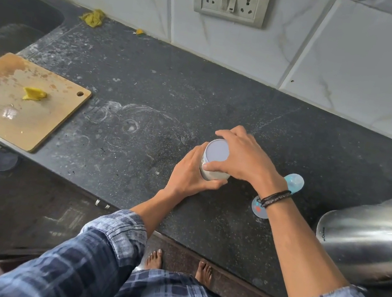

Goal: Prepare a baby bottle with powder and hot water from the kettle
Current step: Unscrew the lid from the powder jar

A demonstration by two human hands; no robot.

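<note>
- The powder tin (213,175) is a short round can with a pale, off-white wall and a flat, smooth greyish-lilac lid (216,150). It stands upright on the tabletop (145,102), near its front edge and right of the middle.
- The left hand (191,173) wraps the tin's side, its fingers curled round the wall and the thumb (213,184) low across the front.
- The right hand (243,156) arches over the top, its fingers (228,134) clamped round the lid's rim.
- A translucent baby bottle (295,181) with a pale blue top is just beside the tin on the right, mostly hidden behind the right wrist, which wears dark corded bands. Whether it stands or lies I cannot tell.
- A brushed stainless-steel kettle (367,238) with a black rim sits at the right edge.
- The tabletop is black speckled stone, dusted with white rings and scuffs.
- Well to the left, a stained rectangular wooden cutting board (45,119) with a corner hole carries a yellow scrap (33,94).
</note>
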